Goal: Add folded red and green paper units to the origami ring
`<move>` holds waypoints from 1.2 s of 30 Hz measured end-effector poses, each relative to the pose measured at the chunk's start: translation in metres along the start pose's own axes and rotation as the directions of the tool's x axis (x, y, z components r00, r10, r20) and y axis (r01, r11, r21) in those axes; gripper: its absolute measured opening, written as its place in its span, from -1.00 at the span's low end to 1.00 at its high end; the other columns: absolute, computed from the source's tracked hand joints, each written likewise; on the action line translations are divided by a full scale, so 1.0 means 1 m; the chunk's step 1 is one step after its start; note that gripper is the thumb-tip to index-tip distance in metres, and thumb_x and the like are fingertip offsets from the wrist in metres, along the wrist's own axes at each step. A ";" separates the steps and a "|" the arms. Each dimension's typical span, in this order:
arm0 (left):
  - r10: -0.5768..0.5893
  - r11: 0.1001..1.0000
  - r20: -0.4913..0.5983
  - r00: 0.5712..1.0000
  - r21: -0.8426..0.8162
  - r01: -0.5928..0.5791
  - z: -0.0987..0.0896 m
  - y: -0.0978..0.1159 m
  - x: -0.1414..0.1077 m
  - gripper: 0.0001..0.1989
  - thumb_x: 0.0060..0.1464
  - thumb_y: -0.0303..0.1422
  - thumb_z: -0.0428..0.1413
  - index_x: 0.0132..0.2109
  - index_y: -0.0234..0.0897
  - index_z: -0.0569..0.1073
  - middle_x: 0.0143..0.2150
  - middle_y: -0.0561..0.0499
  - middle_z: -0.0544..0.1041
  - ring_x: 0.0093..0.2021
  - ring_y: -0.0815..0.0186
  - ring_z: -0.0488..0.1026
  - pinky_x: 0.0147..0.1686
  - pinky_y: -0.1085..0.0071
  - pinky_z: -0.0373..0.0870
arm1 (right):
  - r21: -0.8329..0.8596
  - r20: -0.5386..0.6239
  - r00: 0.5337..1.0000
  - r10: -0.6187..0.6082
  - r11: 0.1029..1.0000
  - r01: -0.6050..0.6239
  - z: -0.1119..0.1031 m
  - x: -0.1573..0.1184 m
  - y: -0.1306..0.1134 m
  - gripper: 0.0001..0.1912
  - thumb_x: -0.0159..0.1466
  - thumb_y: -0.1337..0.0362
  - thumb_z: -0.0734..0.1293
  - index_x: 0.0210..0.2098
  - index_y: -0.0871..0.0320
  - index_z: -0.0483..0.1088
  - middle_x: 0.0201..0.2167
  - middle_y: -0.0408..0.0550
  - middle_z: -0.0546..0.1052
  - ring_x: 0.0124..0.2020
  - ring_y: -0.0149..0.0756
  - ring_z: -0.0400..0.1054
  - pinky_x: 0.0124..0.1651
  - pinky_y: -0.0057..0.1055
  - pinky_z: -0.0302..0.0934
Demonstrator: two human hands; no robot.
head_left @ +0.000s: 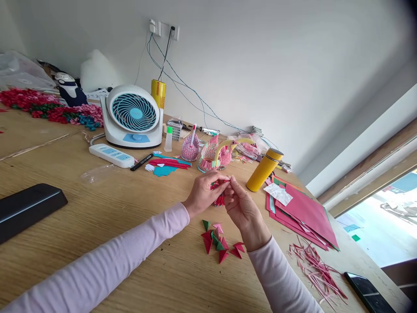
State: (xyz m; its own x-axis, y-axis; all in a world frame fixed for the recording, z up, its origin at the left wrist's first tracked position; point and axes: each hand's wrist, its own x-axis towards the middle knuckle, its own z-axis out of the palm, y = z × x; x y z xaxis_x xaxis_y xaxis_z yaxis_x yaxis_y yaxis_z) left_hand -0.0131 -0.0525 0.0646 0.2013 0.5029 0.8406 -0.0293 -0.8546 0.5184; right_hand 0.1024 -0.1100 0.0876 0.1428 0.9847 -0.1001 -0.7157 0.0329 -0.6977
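My left hand [206,191] and my right hand [243,206] meet above the table, fingertips pinched together. A small red paper piece shows between them, mostly covered by the fingers. Just behind and below the hands stands a red and green model of folded paper [219,201], partly hidden by them; I cannot tell whether they touch it. On the wood nearer to me lie several folded paper triangles [223,255] in red, green and pink. Beyond the hands are a pink and yellow folded-paper swan [208,154] and a purple one [190,147].
A yellow flask [264,170] stands right of the hands, near red paper sheets [306,208]. Thin paper strips [316,271] and a phone [371,293] lie at the right edge. Further left are a fan [135,115], a power strip [111,155] and a black case [29,211].
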 end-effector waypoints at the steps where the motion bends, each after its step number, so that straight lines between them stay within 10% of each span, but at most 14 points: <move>1: 0.012 1.000 -0.001 1.000 0.013 -0.012 0.000 0.001 -0.001 -0.92 0.19 -0.39 0.14 -0.23 -0.28 0.53 -0.28 -0.02 0.59 -0.25 0.32 0.52 -0.20 0.40 0.44 | 0.050 -0.006 0.999 0.032 0.998 -0.032 0.001 -0.001 0.001 -0.92 0.18 0.40 0.46 -0.37 0.22 0.46 -0.59 -0.27 0.47 -0.66 -0.64 0.28 -0.69 -0.79 0.16; 12: -0.034 0.999 0.038 0.999 0.027 0.033 0.003 0.008 -0.003 -0.91 0.17 -0.37 0.16 -0.16 -0.26 0.45 -0.26 0.01 0.58 -0.26 0.33 0.54 -0.18 0.41 0.45 | 0.230 0.001 1.000 0.013 0.973 -0.013 0.010 -0.007 0.000 -0.88 0.29 0.36 0.40 -0.37 0.19 0.39 -0.62 -0.34 0.37 -0.72 -0.72 0.18 -0.68 -0.86 0.13; 36: 0.266 0.843 0.189 0.945 0.430 -0.323 -0.009 0.006 0.008 -0.85 0.31 -0.39 -0.01 -0.20 -0.27 0.44 -0.28 0.02 0.59 -0.26 0.34 0.50 -0.10 0.34 0.32 | 0.165 0.041 0.995 0.091 0.982 -0.097 0.005 -0.006 0.001 -0.85 0.31 0.35 0.36 -0.39 0.16 0.35 -0.65 -0.37 0.31 -0.77 -0.69 0.04 -0.74 -0.76 -0.01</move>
State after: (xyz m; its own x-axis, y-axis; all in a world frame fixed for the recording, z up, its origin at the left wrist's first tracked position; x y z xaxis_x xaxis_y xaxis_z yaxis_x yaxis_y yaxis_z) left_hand -0.0206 -0.0523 0.0756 0.3679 0.2240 0.9025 0.3314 -0.9384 0.0978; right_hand 0.0974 -0.1151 0.0905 0.0486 0.9898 -0.1340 -0.8290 -0.0349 -0.5581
